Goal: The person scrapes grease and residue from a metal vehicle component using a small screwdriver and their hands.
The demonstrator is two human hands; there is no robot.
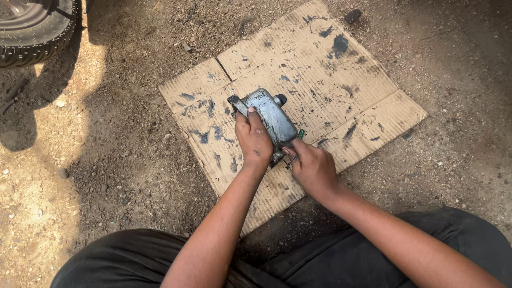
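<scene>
Nearest the camera, the person's dark trousers (133,261) fill the lower edge of the view, and both bare forearms extend from there toward the work. The left hand (255,140) rests on the near left side of a grey, grease-stained metal housing (272,120), fingers held close together and curled over its edge, thumb pointing up along its top face. The right hand (312,166) sits at the near right end of the housing, fingers bent inward and pinching a thin tool with a green handle (300,134); only the tip of the handle shows above the knuckles, and the working end is hidden. The housing lies tilted on a flattened sheet of corrugated cardboard (341,74), roughly at the middle of the sheet, with a dark round knob at its far end. The cardboard carries many dark oil smears and lies on dry, stony dirt ground (128,160). A treaded vehicle tyre (37,32) occupies the upper left corner, well apart from the cardboard. A small dark stone (352,16) lies just beyond the far edge of the cardboard
</scene>
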